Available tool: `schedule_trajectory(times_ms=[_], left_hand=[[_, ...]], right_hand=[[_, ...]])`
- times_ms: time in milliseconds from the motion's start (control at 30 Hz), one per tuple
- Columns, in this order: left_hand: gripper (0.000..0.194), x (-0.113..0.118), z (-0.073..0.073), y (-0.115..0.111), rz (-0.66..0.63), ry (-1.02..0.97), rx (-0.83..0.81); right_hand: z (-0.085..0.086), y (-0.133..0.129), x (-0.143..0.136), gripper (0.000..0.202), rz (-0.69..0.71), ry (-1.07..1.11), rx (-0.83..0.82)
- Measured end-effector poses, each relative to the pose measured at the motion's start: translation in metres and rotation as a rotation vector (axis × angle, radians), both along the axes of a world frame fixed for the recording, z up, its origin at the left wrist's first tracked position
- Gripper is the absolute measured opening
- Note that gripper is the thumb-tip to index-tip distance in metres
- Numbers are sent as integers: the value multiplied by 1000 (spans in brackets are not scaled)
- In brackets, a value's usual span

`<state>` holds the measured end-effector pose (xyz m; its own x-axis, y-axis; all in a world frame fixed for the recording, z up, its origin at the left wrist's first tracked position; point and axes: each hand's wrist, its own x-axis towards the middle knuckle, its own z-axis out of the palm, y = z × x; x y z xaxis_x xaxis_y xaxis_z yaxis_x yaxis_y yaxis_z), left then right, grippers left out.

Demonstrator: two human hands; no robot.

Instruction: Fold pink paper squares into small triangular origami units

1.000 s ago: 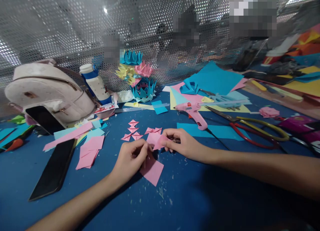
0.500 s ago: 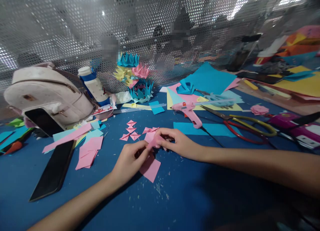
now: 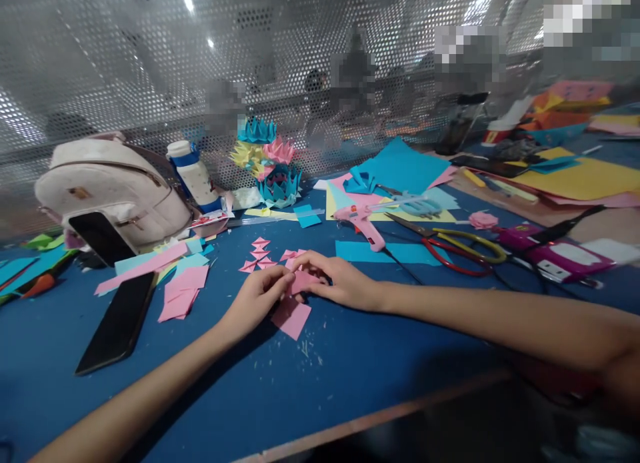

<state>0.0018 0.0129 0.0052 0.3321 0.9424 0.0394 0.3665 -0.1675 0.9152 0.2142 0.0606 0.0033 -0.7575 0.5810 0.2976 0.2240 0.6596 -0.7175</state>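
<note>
Between my two hands is a small piece of pink paper (image 3: 299,282), partly covered by the fingers. My left hand (image 3: 257,295) pinches its left side between thumb and fingers. My right hand (image 3: 345,281) has its fingers closed on the right side. Just below them a flat pink paper square (image 3: 293,318) lies on the blue table. Several small folded pink paper pieces (image 3: 259,253) sit beyond my left hand. More pink paper shows behind the fingers, partly hidden. A stack of pink paper pieces (image 3: 184,291) lies to the left.
A pink glue gun (image 3: 367,226) and scissors (image 3: 440,243) lie right of centre, with a cable trailing. Two phones (image 3: 117,323), a white backpack (image 3: 107,183) and a bottle (image 3: 193,176) are left. Folded paper flowers (image 3: 277,183) stand behind. The table's front edge (image 3: 370,419) shows below.
The head view has shifted, bringing the table's front edge into sight. Both hands still hold the pink paper, which now lies turned flatter between the fingers.
</note>
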Motion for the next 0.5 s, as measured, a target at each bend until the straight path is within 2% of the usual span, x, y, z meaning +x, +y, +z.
schedule_trajectory(times_ms=[167,300,400,500], left_hand=[[33,-3,-1,-4,-44,-31,-83],[29,-6,0,-7,-74,-73,-171],[33,-8,4,-10,-60,-130,-230],[41,-8,10,-15,-47,-200,-295]], right_hand=[[-2,-1,-2,29,31,-52,58],[1,-1,-4,28,122,-52,87],[7,-1,-5,30,165,-41,109],[14,-2,-5,29,152,-70,130]])
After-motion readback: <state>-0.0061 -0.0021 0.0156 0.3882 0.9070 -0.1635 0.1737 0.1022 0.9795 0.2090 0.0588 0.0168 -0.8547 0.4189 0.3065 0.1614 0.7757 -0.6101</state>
